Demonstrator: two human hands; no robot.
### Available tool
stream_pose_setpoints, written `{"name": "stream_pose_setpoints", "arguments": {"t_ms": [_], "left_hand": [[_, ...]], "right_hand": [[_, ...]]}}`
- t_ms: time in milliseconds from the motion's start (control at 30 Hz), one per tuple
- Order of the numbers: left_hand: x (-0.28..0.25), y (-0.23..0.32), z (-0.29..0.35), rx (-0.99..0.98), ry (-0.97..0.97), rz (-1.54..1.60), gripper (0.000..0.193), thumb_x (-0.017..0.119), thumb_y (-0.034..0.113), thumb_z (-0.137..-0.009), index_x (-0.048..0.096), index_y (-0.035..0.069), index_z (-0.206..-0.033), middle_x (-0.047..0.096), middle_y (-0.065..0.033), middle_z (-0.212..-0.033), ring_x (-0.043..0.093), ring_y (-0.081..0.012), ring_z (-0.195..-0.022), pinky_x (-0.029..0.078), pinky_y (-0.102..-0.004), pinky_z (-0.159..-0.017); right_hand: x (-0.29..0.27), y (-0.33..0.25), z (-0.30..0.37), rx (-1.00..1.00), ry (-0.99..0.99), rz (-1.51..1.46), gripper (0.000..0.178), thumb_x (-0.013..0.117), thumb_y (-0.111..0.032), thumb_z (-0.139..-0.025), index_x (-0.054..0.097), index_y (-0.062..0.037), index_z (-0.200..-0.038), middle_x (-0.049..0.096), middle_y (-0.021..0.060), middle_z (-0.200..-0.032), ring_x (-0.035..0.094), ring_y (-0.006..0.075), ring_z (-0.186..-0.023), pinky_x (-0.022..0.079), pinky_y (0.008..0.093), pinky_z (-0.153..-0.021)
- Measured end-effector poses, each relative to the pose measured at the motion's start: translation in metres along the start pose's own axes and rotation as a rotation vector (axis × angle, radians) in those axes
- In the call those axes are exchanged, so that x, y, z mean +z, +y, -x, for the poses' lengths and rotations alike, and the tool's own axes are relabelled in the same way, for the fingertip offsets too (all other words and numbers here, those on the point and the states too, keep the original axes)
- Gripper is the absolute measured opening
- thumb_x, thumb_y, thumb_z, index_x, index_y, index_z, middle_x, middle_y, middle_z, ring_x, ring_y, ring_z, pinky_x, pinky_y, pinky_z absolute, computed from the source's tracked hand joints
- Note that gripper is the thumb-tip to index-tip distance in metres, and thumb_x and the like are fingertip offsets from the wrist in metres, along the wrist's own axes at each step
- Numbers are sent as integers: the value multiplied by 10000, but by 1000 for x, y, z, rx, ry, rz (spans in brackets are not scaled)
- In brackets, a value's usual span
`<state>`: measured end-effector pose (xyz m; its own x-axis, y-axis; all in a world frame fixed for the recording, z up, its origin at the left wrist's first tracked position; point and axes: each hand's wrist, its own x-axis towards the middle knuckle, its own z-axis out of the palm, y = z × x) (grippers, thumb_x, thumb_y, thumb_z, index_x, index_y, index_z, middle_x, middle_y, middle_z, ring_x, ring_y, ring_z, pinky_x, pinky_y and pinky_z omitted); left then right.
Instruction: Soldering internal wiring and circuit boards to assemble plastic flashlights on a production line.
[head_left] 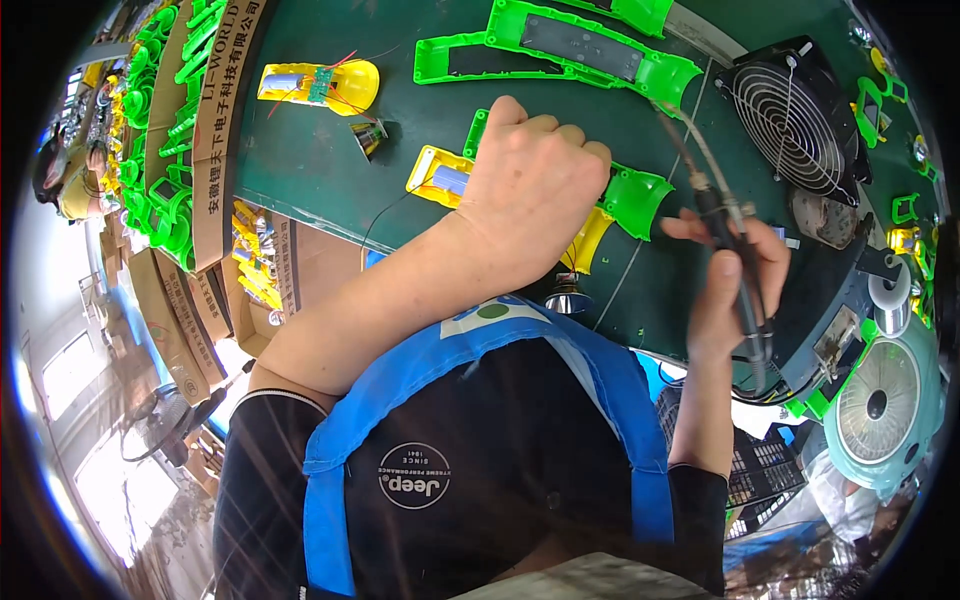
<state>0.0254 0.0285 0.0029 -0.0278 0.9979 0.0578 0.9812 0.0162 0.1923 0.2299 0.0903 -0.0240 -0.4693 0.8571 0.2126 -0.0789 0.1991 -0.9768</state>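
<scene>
My left hand (535, 165) is closed in a fist over a flashlight housing on the green table; anything inside its fingers is hidden. From under that hand show a yellow shell (422, 176) with a blue cell (451, 179) and a green shell (638, 202). A lamp head (568, 297) hangs by wires at the near table edge. Held in my right hand (735, 290) is a soldering iron (715, 215) with a thin tube alongside. Its tip points away from me, above the table. Further left lies a yellow housing (362, 86) with a circuit board (321, 86) and wires.
Green housings (580, 42) lie at the far side. A black guarded fan (790, 120) stands at the right, with a teal fan (880, 400) nearer. Cardboard boxes (222, 130) of green and yellow parts line the left. Another person (75, 180) sits at far left.
</scene>
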Motion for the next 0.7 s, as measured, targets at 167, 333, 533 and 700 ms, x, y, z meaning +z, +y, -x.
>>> {"name": "stream_pose_setpoints", "arguments": {"t_ms": [167,333,533,700], "left_hand": [[-2,2,0,4,-3,5,63,631,122,-754,602,103,-701,587,-33,-694,604,-198,-732,368,-344,-714],[0,0,0,2,-9,-6,51,631,121,-746,601,102,-708,585,-35,-694,607,-202,-736,369,-344,-713],[-1,0,1,22,-5,-23,25,613,95,-725,591,95,-713,587,-45,-701,611,-206,-735,375,-347,-707],[-1,0,3,32,19,-24,26,614,93,-729,593,94,-714,583,-43,-695,611,-207,-725,372,-344,-709]], "right_hand": [[11,13,1,-141,-111,9,290,598,-113,-928,455,-13,-1159,577,177,-1042,677,272,-863,511,349,-840],[12,15,-1,-228,-142,76,255,583,-79,-927,464,9,-1135,584,181,-1006,671,252,-830,523,347,-822],[4,18,6,-132,-92,30,279,590,-134,-930,442,3,-1123,580,179,-997,671,279,-818,529,379,-764],[-2,12,25,-110,118,-86,369,497,-335,-971,425,-17,-1145,607,194,-900,644,315,-815,480,451,-805]]}}
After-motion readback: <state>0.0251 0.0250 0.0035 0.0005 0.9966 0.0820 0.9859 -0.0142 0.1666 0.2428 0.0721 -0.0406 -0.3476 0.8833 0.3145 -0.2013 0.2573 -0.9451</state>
